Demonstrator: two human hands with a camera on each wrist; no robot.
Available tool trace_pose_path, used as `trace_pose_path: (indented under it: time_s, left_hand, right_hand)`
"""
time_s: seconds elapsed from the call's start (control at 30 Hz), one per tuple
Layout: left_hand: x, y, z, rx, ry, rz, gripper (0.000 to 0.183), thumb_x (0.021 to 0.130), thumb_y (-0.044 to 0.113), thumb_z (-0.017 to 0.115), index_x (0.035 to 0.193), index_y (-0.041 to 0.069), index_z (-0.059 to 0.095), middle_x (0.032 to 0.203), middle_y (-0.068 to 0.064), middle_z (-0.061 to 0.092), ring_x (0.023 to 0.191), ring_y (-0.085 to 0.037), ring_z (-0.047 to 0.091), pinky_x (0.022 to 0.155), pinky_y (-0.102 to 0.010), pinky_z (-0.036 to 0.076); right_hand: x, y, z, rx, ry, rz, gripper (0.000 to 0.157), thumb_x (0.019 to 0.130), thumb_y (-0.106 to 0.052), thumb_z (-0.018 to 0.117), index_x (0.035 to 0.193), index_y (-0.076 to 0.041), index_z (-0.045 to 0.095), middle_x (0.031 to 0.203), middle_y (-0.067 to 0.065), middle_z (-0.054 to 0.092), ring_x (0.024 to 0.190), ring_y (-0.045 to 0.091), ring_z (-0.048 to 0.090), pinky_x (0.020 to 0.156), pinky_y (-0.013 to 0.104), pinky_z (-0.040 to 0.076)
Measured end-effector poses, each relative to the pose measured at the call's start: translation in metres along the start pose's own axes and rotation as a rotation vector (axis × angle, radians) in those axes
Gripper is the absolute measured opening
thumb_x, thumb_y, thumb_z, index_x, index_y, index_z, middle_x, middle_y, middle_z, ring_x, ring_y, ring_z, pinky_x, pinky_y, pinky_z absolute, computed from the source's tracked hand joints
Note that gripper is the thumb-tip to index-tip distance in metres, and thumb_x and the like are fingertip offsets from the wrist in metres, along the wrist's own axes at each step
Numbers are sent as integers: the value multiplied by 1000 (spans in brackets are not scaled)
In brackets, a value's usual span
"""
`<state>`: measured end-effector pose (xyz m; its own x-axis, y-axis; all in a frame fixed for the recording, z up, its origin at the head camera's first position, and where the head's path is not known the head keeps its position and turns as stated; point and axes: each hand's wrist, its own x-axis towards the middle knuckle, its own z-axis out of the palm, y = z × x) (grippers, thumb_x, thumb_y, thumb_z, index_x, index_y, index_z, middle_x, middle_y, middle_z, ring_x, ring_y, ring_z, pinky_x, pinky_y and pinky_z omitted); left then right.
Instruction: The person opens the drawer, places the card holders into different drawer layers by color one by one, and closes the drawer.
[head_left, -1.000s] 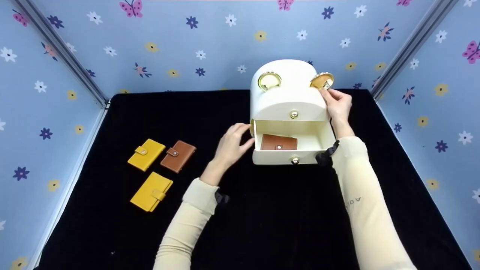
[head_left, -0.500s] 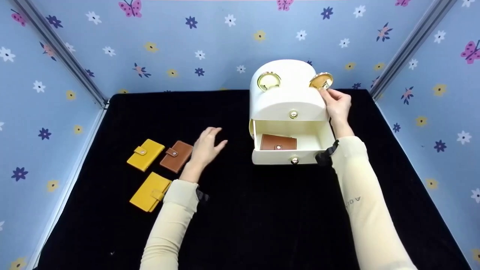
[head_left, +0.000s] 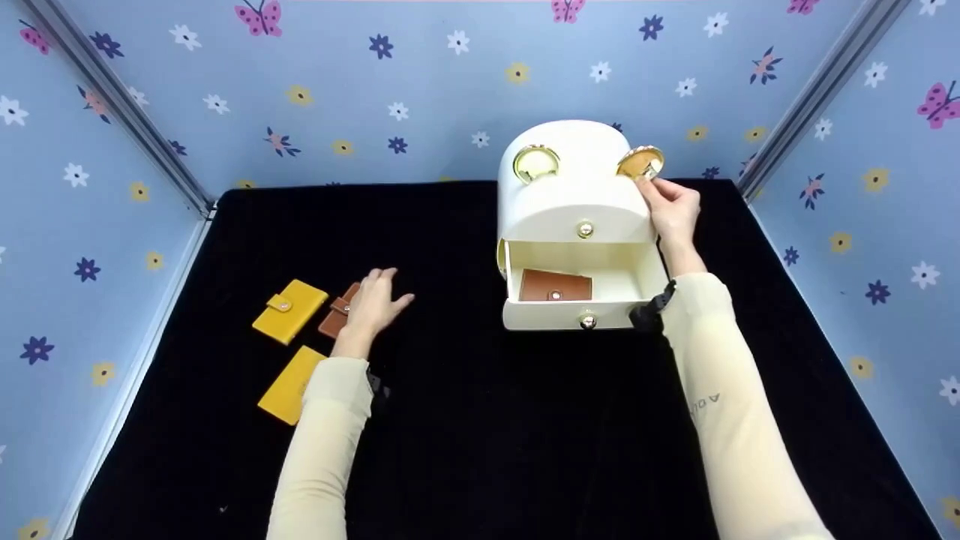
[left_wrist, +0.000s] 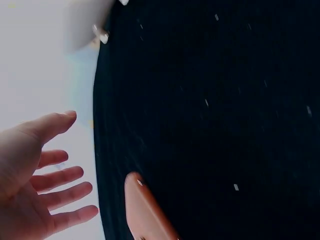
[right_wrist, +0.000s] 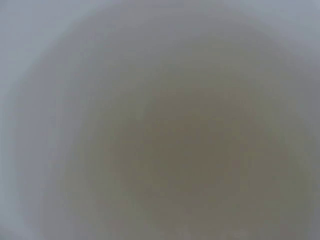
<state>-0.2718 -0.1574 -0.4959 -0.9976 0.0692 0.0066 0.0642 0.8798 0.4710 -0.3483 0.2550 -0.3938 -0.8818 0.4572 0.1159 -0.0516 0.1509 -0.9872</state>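
Note:
My left hand (head_left: 374,302) hovers over a brown snap wallet (head_left: 337,313) on the black cloth, covering part of it in the head view. Its fingers are spread and hold nothing; the left wrist view shows the brown wallet (left_wrist: 145,212) below and beside them. Toward the back right stands a white two-drawer box (head_left: 574,195) with round gold ears. My right hand (head_left: 673,214) grips the box at its right gold ear (head_left: 643,161), thumb and finger at the ear's lower edge. Inside the pulled-out lower drawer (head_left: 566,316) lies another brown wallet (head_left: 555,286).
Two yellow wallets (head_left: 290,310) lie left of my left hand; my left sleeve partly covers the nearer one. Black cloth (head_left: 487,442) covers the table. Blue flowered panels (head_left: 435,90) enclose the back and sides. The right wrist view is a pale blur.
My left hand has left the drawer's left side and moved left over the brown wallet. My right hand stays at the gold ear, and the box and drawer have kept their place.

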Motion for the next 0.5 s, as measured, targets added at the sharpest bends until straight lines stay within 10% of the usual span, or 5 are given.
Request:
trace_pose_path:
  time_s: [0.5]
  left_hand:
    - [-4, -45, 7, 60, -21, -128, 72, 80, 32, 64, 131, -8, 32, 124, -30, 35, 110, -44, 35, 87, -57, 32]
  right_hand:
    - [1, 1, 0, -40, 1, 5, 30, 72, -25, 73, 95, -5, 70, 87, 2, 67, 70, 8, 58, 63, 18, 46]
